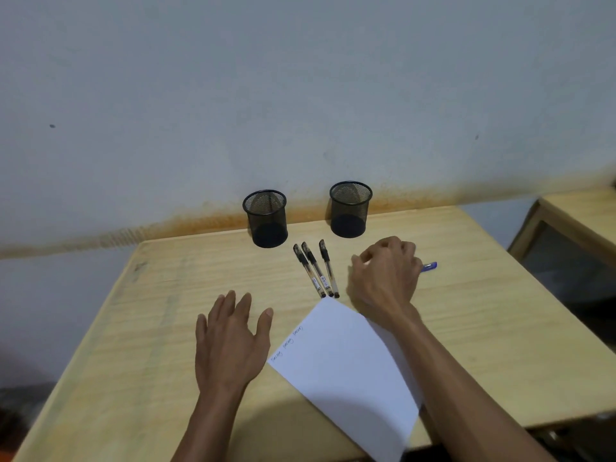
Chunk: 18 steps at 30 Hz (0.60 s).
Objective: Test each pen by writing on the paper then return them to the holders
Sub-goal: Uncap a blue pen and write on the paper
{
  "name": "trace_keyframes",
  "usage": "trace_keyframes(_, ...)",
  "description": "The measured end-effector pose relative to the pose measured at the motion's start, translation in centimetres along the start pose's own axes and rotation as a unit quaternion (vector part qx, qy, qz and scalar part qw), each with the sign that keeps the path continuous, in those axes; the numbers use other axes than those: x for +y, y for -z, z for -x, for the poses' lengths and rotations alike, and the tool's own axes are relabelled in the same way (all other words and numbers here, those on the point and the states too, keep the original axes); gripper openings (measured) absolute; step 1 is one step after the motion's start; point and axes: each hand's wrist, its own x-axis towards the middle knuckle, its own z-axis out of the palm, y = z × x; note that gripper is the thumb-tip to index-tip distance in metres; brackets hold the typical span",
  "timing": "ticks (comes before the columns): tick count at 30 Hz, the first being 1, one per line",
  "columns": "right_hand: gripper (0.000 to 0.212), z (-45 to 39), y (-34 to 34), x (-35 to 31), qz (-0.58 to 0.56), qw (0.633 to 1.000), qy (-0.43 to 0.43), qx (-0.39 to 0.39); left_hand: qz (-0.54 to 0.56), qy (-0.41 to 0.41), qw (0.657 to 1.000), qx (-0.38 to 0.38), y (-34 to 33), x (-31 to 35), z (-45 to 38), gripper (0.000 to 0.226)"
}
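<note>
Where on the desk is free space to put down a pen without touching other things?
Free: the wide strip of desk left of the left hand, and the corner right of the right hand. Crowded: the middle, where three black pens lie between the holders and the paper.

Worktop (160,328): pale wood grain, set against the wall. At its far edge, two black mesh holders, left (266,219) and right (350,209), upright and apart. Just in front, three black pens (316,269) side by side, nearly parallel. A blue pen (429,266) lies right of them. White paper (346,371), angled, overhangs the near edge.
</note>
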Motion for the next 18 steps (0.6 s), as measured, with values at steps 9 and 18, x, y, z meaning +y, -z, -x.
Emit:
trace_keyframes(9,0.027,-3.2,4.4,9.6,0.015,0.989,0.095,-0.114,-0.002,-0.008,1.000,0.005,-0.6,-0.4,-0.2,0.063)
trace_keyframes(18,0.023,-3.7,3.9,10.6,0.084,0.975,0.173,-0.113,0.009,-0.010,1.000,0.006,-0.4,-0.3,-0.1,0.062)
